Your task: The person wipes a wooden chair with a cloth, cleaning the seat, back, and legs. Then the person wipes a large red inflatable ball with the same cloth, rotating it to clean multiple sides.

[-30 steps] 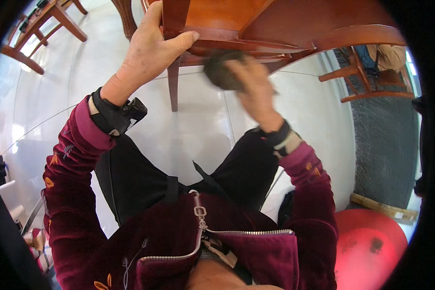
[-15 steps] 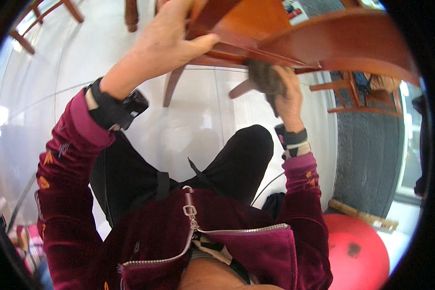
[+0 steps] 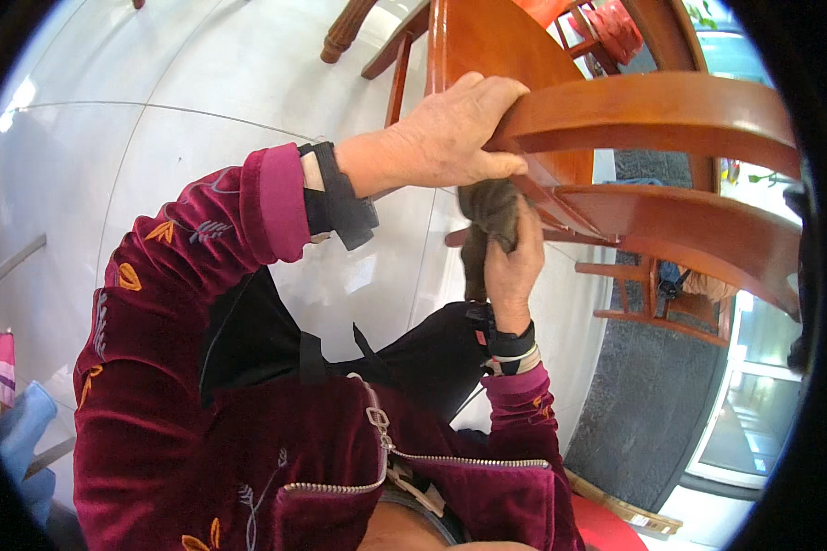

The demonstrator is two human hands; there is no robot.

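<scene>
In front of me, a reddish-brown wooden chair (image 3: pixel 515 50) has its curved back slats pointing to the right. My left hand (image 3: pixel 441 133) is closed over the end of the upper slat, thumb on the near side. Lower down, my right hand (image 3: pixel 515 262) grips a bunched dark grey-brown cloth (image 3: pixel 492 209). The cloth touches or nearly touches the chair frame near the rear edge of the seat; exact contact is hidden. A loose end of it hangs down beside my right wrist.
Another wooden chair (image 3: pixel 657 298) stands at the right on a dark mat (image 3: pixel 643 404), with clothing on it. A turned wooden leg (image 3: pixel 345 32) rises at the top. Part of a red ball (image 3: pixel 606 528) shows low right. Blue fabric (image 3: pixel 23 436) lies at the left.
My left hand has moved right and down onto the end of the upper slat. My right hand and the cloth have shifted down slightly. The view has turned, placing the chair differently.
</scene>
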